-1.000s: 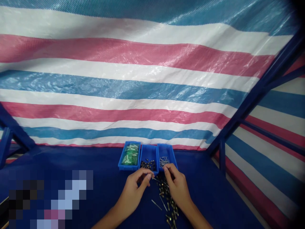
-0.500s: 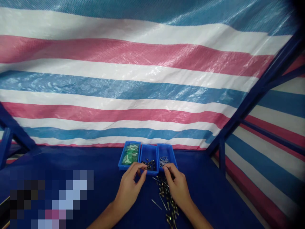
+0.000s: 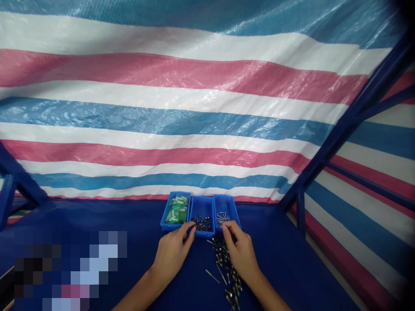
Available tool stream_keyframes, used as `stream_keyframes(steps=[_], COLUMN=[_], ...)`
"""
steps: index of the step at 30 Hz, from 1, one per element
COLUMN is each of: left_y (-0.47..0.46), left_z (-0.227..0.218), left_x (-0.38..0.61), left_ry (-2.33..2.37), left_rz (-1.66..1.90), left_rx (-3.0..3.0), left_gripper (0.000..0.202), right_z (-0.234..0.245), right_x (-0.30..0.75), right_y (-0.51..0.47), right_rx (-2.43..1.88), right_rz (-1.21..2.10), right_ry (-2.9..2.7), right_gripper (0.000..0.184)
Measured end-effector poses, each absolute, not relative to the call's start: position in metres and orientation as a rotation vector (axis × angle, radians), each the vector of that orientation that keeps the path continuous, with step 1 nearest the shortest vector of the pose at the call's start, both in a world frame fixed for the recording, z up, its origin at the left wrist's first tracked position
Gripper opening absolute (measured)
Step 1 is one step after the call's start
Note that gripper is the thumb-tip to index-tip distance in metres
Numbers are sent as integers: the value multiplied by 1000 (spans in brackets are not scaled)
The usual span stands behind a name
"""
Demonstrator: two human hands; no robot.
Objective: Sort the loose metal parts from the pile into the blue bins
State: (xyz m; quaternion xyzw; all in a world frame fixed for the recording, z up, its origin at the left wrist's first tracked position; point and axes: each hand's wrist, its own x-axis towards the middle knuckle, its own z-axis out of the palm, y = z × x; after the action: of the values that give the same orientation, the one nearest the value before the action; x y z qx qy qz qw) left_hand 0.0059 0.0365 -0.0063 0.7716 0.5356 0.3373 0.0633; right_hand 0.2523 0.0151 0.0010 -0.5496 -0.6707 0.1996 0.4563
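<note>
Our left hand (image 3: 173,252) reaches to the near rim of the middle tray (image 3: 201,233), one of three blue plastic trays standing side by side, and its fingertips (image 3: 193,229) come together there, just over the small dark metal parts (image 3: 201,223) lying in that tray. Whether they pinch one of those parts we cannot tell. Our right hand (image 3: 241,255) sits apart from the left, its fingers curled downward at the near corner of the right tray (image 3: 227,203), directly above a loose scatter of metal pins (image 3: 225,270) with dark and brass-coloured heads. Those pins lie straight on the dark blue work surface (image 3: 97,216), in a long strip running toward us between our forearms. We cannot tell whether the right fingers hold a pin either. The right tray holds a small bunch of silver pins (image 3: 222,219), and the left tray (image 3: 167,211) is packed with green items (image 3: 177,209), too small to name. Behind the trays hangs a pink, white and blue striped tarpaulin (image 3: 162,112), held on a dark blue frame (image 3: 353,116), and a pixelated patch (image 3: 68,270) covers the lower left of the view
</note>
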Motion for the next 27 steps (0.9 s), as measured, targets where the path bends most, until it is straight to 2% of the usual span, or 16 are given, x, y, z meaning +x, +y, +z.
stream_keyframes(steps=[3,10,18,27], left_y=[33,11,7,12], left_z=[-4,2,11,3], left_x=[7,16,28,25], left_ry=[1527,906,1045,1037], left_rz=[986,741,434,558], left_rx=[2386,2592,2743,2732], left_gripper=[35,32,46,21], right_z=[2,4,1,-1], right_x=[252,251,252,251], right_y=[15,15,15,17], right_rx=[-1349,-1340,-1344,-1343], right_rz=[490,498,500,478], right_ry=[-1656,-1666,-1669,-1672], right_gripper=[35,35,34,36])
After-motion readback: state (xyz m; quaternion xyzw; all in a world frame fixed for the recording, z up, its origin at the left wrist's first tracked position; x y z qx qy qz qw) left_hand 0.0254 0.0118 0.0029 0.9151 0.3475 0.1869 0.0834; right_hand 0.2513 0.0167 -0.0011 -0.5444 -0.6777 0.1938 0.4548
